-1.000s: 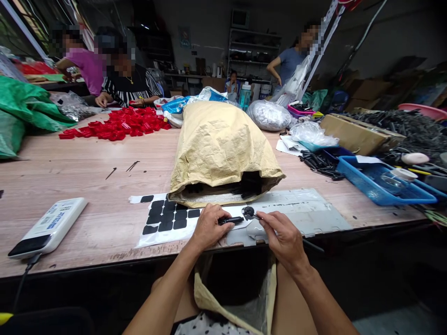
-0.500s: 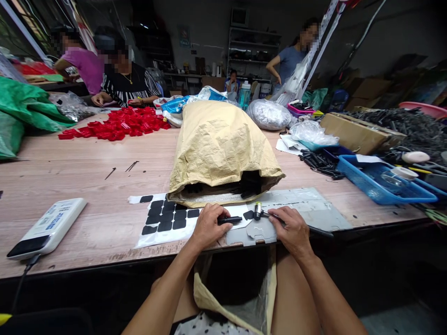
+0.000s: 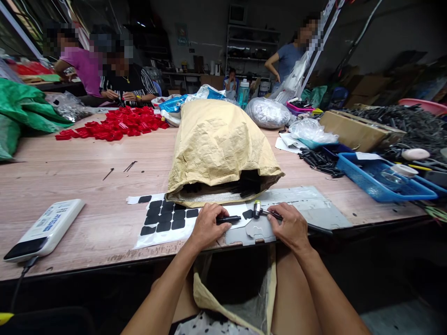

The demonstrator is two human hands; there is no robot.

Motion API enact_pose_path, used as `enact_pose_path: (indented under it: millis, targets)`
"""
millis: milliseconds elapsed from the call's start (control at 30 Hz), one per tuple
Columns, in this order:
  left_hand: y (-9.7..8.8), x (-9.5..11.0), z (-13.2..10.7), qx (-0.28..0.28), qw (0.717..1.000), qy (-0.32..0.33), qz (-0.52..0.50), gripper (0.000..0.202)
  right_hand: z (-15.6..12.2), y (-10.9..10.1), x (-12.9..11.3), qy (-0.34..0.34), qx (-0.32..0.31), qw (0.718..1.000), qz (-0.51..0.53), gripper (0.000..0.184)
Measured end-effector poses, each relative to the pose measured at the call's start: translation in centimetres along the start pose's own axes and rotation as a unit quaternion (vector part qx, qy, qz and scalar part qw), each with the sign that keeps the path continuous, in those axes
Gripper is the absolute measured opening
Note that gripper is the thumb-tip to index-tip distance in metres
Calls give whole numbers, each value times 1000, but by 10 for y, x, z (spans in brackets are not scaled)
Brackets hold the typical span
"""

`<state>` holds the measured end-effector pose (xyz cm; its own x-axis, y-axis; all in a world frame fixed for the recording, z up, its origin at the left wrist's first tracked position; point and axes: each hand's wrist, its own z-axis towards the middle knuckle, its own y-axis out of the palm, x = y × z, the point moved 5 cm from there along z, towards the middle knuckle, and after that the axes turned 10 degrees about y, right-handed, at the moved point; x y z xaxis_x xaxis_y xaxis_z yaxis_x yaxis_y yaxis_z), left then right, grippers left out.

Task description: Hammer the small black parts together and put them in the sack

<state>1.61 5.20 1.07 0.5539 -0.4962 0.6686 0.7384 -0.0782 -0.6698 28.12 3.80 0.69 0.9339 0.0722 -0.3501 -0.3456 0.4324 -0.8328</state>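
Observation:
My left hand (image 3: 208, 225) is closed on a short black rod-like part (image 3: 228, 219) that lies over a white backing sheet (image 3: 153, 237) carrying several black square pads (image 3: 164, 218). My right hand (image 3: 291, 226) is closed on the handle of a small hammer (image 3: 257, 209), whose head rests on a grey metal plate (image 3: 310, 211) beside a loose black pad (image 3: 247, 214). Just behind both hands lies a tan paper sack (image 3: 220, 144), its open mouth showing black parts inside.
A white device with a cable (image 3: 44, 230) lies at the left. Red plastic pieces (image 3: 115, 128) are heaped far left, where two people sit. A blue tray (image 3: 384, 184), a cardboard box (image 3: 356, 132) and black parts fill the right. Another person stands at the back.
My right hand has moved right and set the hammer's head down on the grey plate. My left hand keeps hold of the black part in the same spot.

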Motion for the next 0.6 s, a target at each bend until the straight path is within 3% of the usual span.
enact_pose_path:
  millis: [233,500,600]
  targets:
    - [-1,2,-1,1,1000,3,3,15,-3,1,-2,-25,37,999,-6,12]
    - [1,-3,0,2,1000,10,2,14,-4,1,-3,-18,37,999,-6,12]
    - [-3,3,-1,10,1000,19,-13,13,-3,2,-2,-16,37,999,-4,11]
